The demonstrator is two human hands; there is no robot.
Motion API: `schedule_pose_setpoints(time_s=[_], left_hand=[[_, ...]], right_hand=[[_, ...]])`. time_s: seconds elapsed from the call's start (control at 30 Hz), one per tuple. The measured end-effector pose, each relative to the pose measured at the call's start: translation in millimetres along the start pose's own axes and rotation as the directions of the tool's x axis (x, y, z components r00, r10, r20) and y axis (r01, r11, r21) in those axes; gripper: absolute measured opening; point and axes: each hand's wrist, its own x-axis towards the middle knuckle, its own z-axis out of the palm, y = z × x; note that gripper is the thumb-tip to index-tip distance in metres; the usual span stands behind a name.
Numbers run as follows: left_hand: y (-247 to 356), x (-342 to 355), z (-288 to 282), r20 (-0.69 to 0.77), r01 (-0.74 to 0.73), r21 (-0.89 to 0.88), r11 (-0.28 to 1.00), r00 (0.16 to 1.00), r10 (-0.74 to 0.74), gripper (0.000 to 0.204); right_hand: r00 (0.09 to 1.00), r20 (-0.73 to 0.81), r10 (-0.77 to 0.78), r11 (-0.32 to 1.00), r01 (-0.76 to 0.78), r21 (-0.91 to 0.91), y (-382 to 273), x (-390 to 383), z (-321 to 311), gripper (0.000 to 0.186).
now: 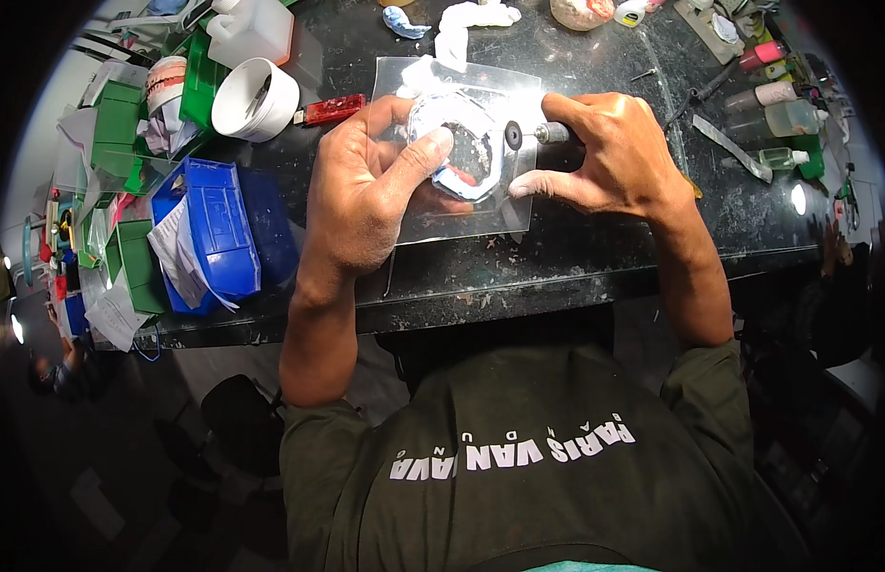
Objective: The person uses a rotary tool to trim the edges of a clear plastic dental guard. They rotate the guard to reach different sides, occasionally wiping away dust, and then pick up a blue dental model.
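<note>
Dark green cloth, your shirt [557, 515], is the nearest item noted, with a black chair [240, 419] standing to your left on the dim floor of the room. Directly ahead of you runs the front edge of the black bench [518, 300], its surface scuffed and specked with pale residue.

Over that bench your left hand [376, 181] is curled and grips a white ring-shaped piece [476, 193], thumb laid across its left side. Your right hand [619, 153] is closed around a rotary tool [554, 133] fitted with a small dark disc [514, 135]; its dusty thumb points inward. The piece lies between your two hands, held by the left, with the disc at its right side (contact between them cannot be confirmed; glare whitens the upper rim). Clear sheet [414, 227] material extends around the piece; whether it rests on the bench cannot be told.

To your left stand a blue bin [218, 238] containing papers [180, 257], then green bins [118, 133] and a white cup [256, 100] beside a red block [335, 110]. To your right lie a curved metal strip [733, 148] and several bottles [795, 118]. Farther back are a translucent jug [252, 33], a blue lump [404, 22] and white lumps [476, 16]. Beyond the bench's left end, another person [66, 370] shows small and blurred.
</note>
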Motion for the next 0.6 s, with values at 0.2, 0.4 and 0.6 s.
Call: schedule_pose_setpoints(time_s=[0.2, 0.4, 0.6], left_hand=[[1.9, -0.2, 1.0, 0.003, 0.011, -0.001, 1.0, 1.0, -0.011, 0.026], [-0.3, -0.3, 0.1, 0.001, -0.001, -0.01, 1.0, 1.0, 0.001, 0.026], [1.2, -0.4, 1.4, 0.0, -0.01, -0.002, 1.0, 1.0, 0.01, 0.024]], right_hand=[[1.0, 0.003, -0.002, 1.0, 0.002, -0.003, 0.4, -0.3, -0.4, 0.071], [1.0, 0.003, 0.002, 1.0, -0.002, 0.002, 0.2, -0.9, -0.8, 0.07], [1.0, -0.006, 0.0, 1.0, 0.0, -0.002, 0.2, -1.3, 0.0, 0.07]])
